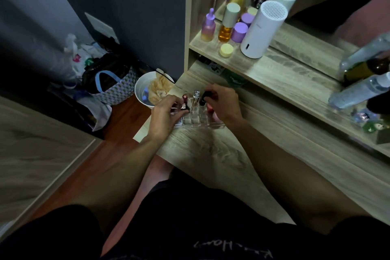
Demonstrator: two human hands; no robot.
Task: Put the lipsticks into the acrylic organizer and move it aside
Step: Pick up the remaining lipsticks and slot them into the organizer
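Observation:
A clear acrylic organizer [196, 119] with a grid of square slots sits near the left end of the wooden desk [221, 154]. A dark red lipstick [185, 99] and a silver-capped one [196, 96] stand upright in its back slots. My right hand [223, 104] pinches a black lipstick [204, 98] held upright over a back slot. My left hand [164, 115] grips a small lipstick with a faceted silver end [183, 107] at the organizer's left side. Pink and red items [212, 112] show under my right hand, partly hidden.
A shelf [274, 74] behind holds purple and amber bottles [226, 25], a yellow jar [226, 50] and a white cylinder device [262, 29]. Clear and dark bottles [363, 82] lie at right. Left of the desk, on the floor, stand a white bin [145, 91] and bags [109, 82].

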